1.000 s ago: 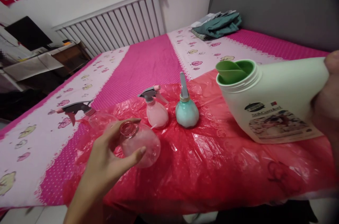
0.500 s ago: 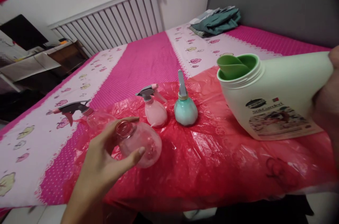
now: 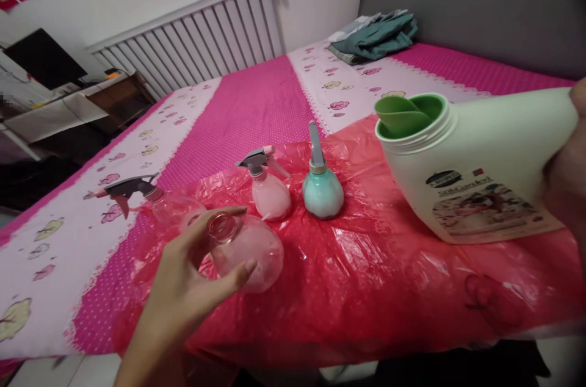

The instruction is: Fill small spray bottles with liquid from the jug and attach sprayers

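Note:
My left hand (image 3: 196,271) is wrapped round a clear pink spray bottle body (image 3: 259,256), its uncapped neck pointing up and toward me. At the right edge my right hand (image 3: 565,173), partly cut off, grips a large pale green detergent bottle (image 3: 485,155). That bottle lies tilted, its open mouth with a green pour spout facing left. Behind the pink bottle stand a pink spray bottle (image 3: 271,196) with a grey trigger head and a teal spray bottle (image 3: 323,195). Left of them is another clear pink spray bottle (image 3: 176,207) with its trigger head (image 3: 132,191) on.
A crinkled red plastic sheet (image 3: 348,289) covers the near part of a pink patterned bed (image 3: 256,100). Folded green clothes (image 3: 375,36) lie at the far side, before a grey headboard (image 3: 480,8). A radiator (image 3: 192,33) and a dark monitor (image 3: 43,57) are at the back left.
The view has shifted very slightly, so most things sit a little farther right. Both hands keep their holds, and the detergent bottle stays tilted nearly as before.

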### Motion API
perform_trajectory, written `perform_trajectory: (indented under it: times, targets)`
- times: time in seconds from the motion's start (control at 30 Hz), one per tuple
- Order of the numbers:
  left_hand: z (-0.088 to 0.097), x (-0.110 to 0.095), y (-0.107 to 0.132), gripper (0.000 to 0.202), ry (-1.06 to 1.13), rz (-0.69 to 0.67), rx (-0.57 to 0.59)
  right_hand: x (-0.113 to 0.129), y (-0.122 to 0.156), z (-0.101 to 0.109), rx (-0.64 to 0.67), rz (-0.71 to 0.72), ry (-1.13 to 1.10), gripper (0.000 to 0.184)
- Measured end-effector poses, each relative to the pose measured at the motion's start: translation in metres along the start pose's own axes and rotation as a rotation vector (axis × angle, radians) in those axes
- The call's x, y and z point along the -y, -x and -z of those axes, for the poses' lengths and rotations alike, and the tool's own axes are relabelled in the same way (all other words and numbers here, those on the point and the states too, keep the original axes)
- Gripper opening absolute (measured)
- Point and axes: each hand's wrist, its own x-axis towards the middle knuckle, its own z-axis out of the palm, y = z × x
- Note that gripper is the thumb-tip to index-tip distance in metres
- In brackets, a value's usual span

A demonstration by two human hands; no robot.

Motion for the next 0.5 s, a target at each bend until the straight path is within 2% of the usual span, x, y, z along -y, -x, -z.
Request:
perform_trajectory:
  times: [0.23, 0.43, 0.5]
  targets:
    - [-0.001, 0.000, 0.000, 0.055, -0.038, 0.010, -0.011, -0.008, -0.003, -0.002, 0.042, 0.064, 0.029, 0.053]
    - [-0.001, -0.001, 0.003, 0.056, -0.040, -0.006, -0.029, -0.012, -0.015, -0.009, 0.097, 0.050, -0.116, 0.050]
    - [-0.002, -0.001, 0.003, 0.057, 0.000, -0.007, 0.001, -0.015, -0.017, -0.010, 0.179, 0.019, -0.093, 0.054]
